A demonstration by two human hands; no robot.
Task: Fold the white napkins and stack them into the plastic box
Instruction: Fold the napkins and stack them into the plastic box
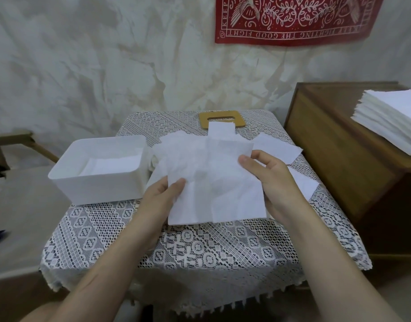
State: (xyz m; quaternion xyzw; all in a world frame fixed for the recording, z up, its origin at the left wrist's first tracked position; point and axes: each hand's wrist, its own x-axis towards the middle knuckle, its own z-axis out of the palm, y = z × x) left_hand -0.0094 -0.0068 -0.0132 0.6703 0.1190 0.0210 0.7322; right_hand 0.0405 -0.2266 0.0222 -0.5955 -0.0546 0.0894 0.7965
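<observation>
A thin white napkin (213,182) is held up over the lace-covered table (199,249). My left hand (162,196) pinches its left edge, thumb on top. My right hand (267,180) pinches its right edge. The white plastic box (83,187) stands on the table's left side, just left of my left hand, with folded white napkins (111,166) lying flat inside. More loose white napkins (278,149) lie on the table behind and to the right of the held one.
A tall stack of white napkins (390,119) sits on a wooden cabinet (327,145) at the right. A yellow-brown board with a slot (220,117) lies at the table's back edge. A red printed cloth (292,19) hangs on the wall.
</observation>
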